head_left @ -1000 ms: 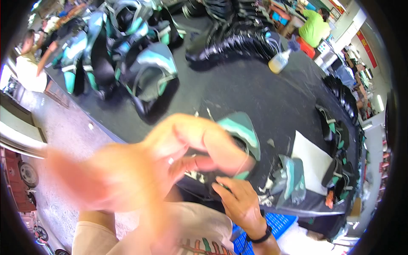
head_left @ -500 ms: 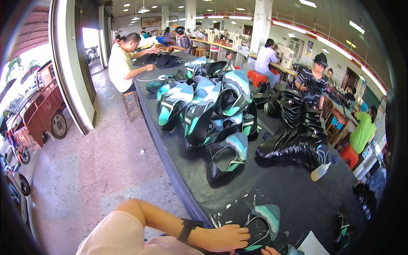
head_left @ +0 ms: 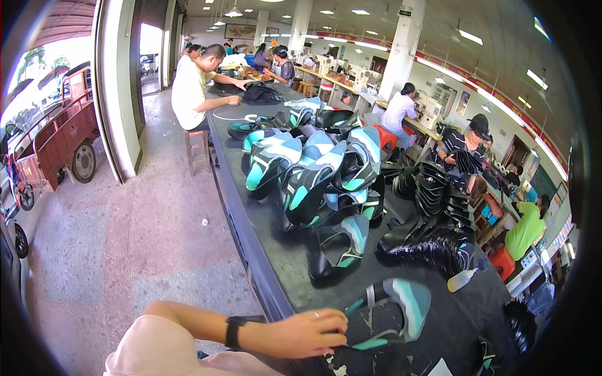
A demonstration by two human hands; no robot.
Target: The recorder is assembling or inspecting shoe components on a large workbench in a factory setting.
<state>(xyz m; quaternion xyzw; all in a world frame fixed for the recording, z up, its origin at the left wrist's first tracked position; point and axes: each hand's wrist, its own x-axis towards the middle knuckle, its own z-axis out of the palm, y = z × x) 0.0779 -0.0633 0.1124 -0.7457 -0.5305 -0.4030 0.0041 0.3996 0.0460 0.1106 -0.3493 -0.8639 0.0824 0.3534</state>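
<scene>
Shoe upper [head_left: 411,307], an open loop of thin sheet with wavy grey, pale and teal bands, is over the black, matte worktop [head_left: 451,323], stretching rightward from my left grip [head_left: 307,335]. My fingers curl at its left end, though I cannot tell whether they are closed on it. Pale ragged flakes dot the worktop. Farther off, a heap of similar curved uppers [head_left: 313,169] sits beside a ridged stack of glossy black pieces [head_left: 426,247].

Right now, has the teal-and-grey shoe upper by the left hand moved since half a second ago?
Yes. Judged against the squeeze bottle, the shoe upper has shifted farther up the table, closer to that bottle.
</scene>
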